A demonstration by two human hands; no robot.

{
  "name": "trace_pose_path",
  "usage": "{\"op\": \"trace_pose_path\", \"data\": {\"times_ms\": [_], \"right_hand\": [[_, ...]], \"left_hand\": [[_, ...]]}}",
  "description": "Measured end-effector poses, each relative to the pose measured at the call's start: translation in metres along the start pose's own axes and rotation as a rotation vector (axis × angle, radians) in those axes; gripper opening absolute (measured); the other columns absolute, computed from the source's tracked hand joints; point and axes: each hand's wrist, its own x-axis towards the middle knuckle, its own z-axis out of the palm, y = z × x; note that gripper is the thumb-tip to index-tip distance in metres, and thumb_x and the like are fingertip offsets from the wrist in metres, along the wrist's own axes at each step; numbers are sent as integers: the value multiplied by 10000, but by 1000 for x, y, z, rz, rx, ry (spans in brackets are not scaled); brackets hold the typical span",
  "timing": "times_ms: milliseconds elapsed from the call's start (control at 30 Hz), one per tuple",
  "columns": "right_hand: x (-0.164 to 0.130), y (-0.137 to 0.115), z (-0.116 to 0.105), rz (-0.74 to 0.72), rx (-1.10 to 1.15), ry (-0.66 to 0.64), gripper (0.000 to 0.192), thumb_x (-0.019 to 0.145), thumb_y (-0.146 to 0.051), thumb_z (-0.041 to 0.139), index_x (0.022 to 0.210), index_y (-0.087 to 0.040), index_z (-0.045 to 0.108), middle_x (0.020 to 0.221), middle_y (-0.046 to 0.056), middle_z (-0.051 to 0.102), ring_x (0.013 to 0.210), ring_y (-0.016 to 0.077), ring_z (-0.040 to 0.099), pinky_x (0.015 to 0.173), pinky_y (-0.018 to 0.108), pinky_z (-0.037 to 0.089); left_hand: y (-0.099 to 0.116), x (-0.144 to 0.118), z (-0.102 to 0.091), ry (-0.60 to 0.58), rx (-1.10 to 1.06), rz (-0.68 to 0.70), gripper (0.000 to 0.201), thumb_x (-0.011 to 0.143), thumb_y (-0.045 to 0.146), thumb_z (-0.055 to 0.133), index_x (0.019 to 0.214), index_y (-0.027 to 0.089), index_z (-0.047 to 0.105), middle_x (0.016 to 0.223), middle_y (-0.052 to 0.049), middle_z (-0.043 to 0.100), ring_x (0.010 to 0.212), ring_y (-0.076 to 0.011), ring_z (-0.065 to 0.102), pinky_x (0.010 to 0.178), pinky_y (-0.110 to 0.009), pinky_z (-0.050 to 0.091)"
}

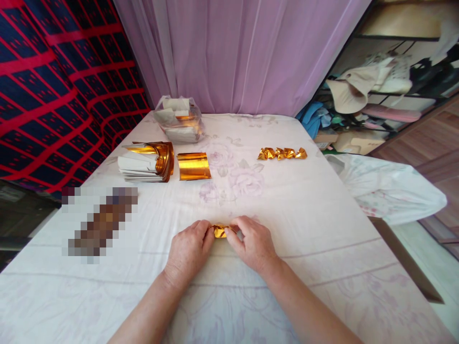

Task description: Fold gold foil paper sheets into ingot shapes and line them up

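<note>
A small piece wrapped in shiny gold foil, like a wrapped candy (220, 231), lies between my two hands just above the cloth. My left hand (190, 243) pinches its left end, fingers closed. At the other end, my right hand (254, 241) grips the foil between thumb and fingers. What is inside the wrapper is hidden. Farther off to the right, several twisted gold pieces (282, 153) lie in a row. A single gold foil sheet (194, 166) rests beside a curled stack of white-backed foil sheets (143, 165) at the left.
A clear plastic bag (179, 122) with more foil sheets stands at the back left of the table (304, 205). A blurred-out patch (103, 222) covers something brown at the left. Beyond are a purple curtain (244, 52), a shelf (387, 91) and a white bag (398, 188).
</note>
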Motion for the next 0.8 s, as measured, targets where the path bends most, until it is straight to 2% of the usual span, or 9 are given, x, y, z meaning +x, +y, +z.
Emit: {"op": "trace_pose_path", "data": {"times_ms": [67, 133, 300, 467, 700, 800], "right_hand": [[1, -1, -1, -32, 43, 55, 176, 927, -303, 529, 980, -176, 638, 887, 60, 674, 810, 192, 623, 729, 298, 433], [2, -4, -1, -97, 83, 90, 197, 943, -288, 521, 1047, -189, 655, 994, 78, 673, 905, 201, 620, 794, 314, 454], [4, -7, 2, -150, 121, 128, 171, 930, -213, 551, 869, -231, 709, 888, 36, 686, 833, 179, 616, 779, 323, 463], [3, -5, 5, -116, 134, 154, 191, 923, -190, 546, 821, -222, 704, 861, 40, 683, 819, 177, 621, 773, 322, 476], [5, -5, 3, -77, 175, 125, 206, 933, -198, 527, 798, -224, 680, 839, 34, 683, 814, 172, 631, 767, 307, 479], [5, -5, 3, -76, 215, 101, 186, 955, -245, 492, 903, -220, 669, 895, 45, 702, 859, 182, 644, 795, 312, 476]], "left_hand": [[0, 0, 0, 7, 1, 5, 185, 967, 248, 441, 875, 205, 595, 876, -23, 698, 800, -193, 681, 633, -269, 412], [0, -1, 1, 17, 9, 25, 188, 967, 253, 442, 867, 203, 594, 852, -23, 692, 787, -193, 679, 624, -269, 408], [3, -4, 4, 26, 16, 74, 196, 970, 270, 451, 858, 203, 597, 823, -17, 686, 770, -198, 673, 616, -276, 407], [6, -4, 6, 15, 10, 111, 197, 973, 285, 455, 883, 211, 612, 834, -17, 698, 767, -194, 672, 612, -272, 402], [4, -4, 8, 30, -37, 105, 191, 958, 296, 480, 862, 215, 624, 805, -5, 701, 742, -184, 667, 598, -268, 376], [1, -3, 7, 56, -90, 53, 201, 939, 291, 491, 807, 215, 621, 747, 3, 689, 696, -165, 650, 592, -262, 358]]}}
